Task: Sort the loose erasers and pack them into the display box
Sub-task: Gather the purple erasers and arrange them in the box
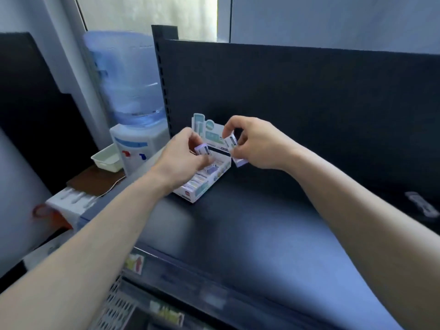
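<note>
A white and teal display box [206, 184] stands on the dark shelf, its printed header card upright at the back. Several wrapped erasers lie in rows inside it. My left hand [183, 156] hovers over the box and pinches one pale purple eraser [202, 149] between thumb and fingers. My right hand [254, 144] is just right of the box's back corner and grips a small stack of erasers [234, 151] in white and purple sleeves.
The dark shelf [250, 225] has a dark back panel [297, 96] behind the box. A blurred white object [422, 207] lies at the shelf's right edge. A water dispenser [133, 129] and a white tray [107, 158] stand to the left.
</note>
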Motion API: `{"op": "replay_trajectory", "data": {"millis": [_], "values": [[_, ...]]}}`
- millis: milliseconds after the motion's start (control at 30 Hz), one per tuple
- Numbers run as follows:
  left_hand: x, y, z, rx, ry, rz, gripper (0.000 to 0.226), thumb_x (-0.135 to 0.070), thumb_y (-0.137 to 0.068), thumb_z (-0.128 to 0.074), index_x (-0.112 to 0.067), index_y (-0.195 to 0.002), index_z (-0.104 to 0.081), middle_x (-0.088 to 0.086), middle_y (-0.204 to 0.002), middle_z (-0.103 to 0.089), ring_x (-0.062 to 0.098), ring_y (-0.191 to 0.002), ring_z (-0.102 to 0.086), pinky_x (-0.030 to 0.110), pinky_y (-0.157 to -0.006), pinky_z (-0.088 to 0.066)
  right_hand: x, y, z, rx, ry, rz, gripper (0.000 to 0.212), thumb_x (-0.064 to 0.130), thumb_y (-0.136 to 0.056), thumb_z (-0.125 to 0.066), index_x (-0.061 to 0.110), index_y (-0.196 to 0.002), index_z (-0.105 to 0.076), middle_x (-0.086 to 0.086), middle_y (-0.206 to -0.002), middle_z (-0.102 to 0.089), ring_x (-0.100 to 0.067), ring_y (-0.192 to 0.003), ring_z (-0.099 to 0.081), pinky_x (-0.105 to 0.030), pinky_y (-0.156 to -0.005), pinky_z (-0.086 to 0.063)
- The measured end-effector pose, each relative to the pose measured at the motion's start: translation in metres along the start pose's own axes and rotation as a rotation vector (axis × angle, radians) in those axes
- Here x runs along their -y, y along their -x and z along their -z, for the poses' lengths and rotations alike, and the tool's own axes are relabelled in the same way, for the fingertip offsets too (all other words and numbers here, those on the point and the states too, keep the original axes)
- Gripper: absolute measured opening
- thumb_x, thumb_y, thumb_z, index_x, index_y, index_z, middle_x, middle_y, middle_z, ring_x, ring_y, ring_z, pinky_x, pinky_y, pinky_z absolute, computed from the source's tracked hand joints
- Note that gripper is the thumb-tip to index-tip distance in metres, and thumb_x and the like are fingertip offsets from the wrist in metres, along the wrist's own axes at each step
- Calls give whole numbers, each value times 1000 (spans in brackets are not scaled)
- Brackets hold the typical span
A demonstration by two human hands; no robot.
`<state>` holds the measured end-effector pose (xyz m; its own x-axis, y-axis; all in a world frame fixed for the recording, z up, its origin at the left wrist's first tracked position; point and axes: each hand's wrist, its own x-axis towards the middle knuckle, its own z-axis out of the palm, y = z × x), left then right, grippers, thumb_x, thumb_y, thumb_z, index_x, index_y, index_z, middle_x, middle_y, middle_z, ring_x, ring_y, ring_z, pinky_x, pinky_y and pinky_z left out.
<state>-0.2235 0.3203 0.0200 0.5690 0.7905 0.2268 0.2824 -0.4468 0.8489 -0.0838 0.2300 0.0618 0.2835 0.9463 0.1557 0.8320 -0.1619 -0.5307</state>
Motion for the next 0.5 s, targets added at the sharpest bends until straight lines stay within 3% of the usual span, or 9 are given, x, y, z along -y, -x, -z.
{"op": "replay_trajectory", "data": {"millis": [100, 233, 400, 500], "values": [[15, -10, 23, -17, 96, 35, 29, -2, -79, -71, -18, -81, -47, 4, -79, -55, 21, -72, -56, 40, -75, -53, 13, -18, -14, -37, 24, -15, 30, 2, -83, -58, 24, -104, -57, 3, -76, -53, -16, -66, -52, -32, -63, -49], [24, -18, 30, -1, 188, 81, 31, 2, -81, -68, -18, -81, -46, 6, -80, -55, 21, -71, -59, 28, -64, -55, 19, -29, -18, -80, 58, -23, 31, -1, -82, -58, 23, -101, -59, 2, -82, -54, -19, -73, -55, -36, -70, -52], [22, -23, 25, 50, 176, 117, 24, 3, -82, -67, -11, -88, -48, 17, -88, -58, 22, -72, -62, 29, -66, -59, 15, -41, -15, -58, 50, -25, 30, 1, -85, -59, 25, -102, -65, 3, -88, -57, -14, -76, -55, -26, -64, -48], [18, -28, 23, 32, 157, 150, 24, 3, -82, -67, -10, -86, -47, 17, -88, -57, 26, -75, -63, 38, -75, -60, 10, -47, -16, -35, 61, -7, 31, 1, -85, -60, 24, -105, -67, 2, -92, -59, -15, -80, -57, -26, -67, -47]]}}
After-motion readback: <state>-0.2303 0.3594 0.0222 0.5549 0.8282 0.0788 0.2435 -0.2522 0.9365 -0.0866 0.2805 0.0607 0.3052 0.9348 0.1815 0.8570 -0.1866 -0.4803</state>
